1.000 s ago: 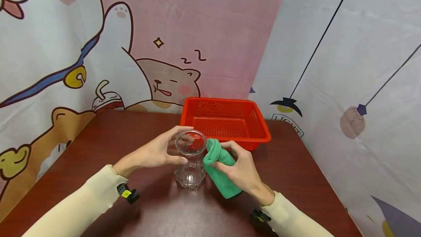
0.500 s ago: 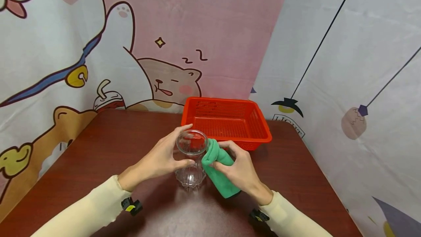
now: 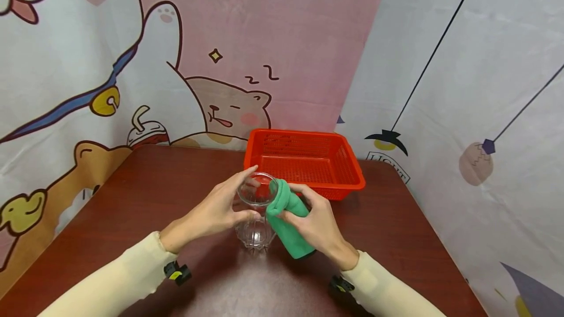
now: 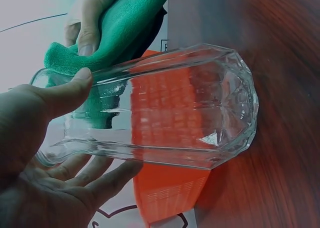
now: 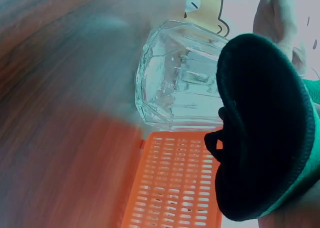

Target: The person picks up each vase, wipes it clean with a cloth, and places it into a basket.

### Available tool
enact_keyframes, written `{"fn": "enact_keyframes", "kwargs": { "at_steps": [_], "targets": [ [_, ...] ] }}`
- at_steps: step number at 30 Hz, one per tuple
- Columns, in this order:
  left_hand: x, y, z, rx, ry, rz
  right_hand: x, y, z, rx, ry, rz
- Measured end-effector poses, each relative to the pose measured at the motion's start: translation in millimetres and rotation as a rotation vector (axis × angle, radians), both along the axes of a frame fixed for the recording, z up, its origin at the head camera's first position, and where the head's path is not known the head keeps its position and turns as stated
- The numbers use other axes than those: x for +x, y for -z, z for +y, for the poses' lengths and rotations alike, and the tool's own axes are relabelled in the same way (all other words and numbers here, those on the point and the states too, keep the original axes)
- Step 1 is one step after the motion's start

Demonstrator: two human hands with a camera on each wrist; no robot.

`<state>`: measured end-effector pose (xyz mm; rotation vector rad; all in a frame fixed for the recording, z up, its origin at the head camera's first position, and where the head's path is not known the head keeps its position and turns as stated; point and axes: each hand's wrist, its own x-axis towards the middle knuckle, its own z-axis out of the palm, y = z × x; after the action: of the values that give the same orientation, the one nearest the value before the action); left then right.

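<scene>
Head, glass: glass (image 3: 255, 209) stands upright on the table (image 3: 132, 194), base on the wood, just in front of the basket (image 3: 308, 163).
Head, left hand: my left hand (image 3: 216, 212) curls round the upper glass, thumb at the near side, fingers over the far rim.
Head, right hand: my right hand (image 3: 315, 224) grips the cloth (image 3: 286, 221) bunched, its top end pressed against the glass rim.
Head, room: bare wood to the left and near side; basket front edge close behind my knuckles; table edge well off to the right.
Left wrist, grip: thumb (image 4: 65, 95) along the glass (image 4: 170, 113) wall, fingers beneath; cloth (image 4: 115, 33) touches the rim end, pinched by the other hand (image 4: 87, 18).
Left wrist, edges: faceted base sits on the table (image 4: 280, 88); basket (image 4: 170, 193) shows behind and through the glass.
Right wrist, grip: cloth (image 5: 265, 128) fills the near view, wadded; fingers mostly hidden.
Right wrist, edges: glass (image 5: 180, 78) just beside the cloth; basket (image 5: 175, 188) rim near its base.
</scene>
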<state>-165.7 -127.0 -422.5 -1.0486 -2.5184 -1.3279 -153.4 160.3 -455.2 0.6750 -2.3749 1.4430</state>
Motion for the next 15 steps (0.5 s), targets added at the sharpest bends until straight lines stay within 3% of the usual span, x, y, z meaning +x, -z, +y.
{"fn": "enact_keyframes", "kwargs": {
  "at_steps": [15],
  "targets": [
    [-6.5,0.4,-4.5,-0.056,0.023,0.050,-4.4,1.2,-6.4,0.014,0.010,-0.027]
  ]
}}
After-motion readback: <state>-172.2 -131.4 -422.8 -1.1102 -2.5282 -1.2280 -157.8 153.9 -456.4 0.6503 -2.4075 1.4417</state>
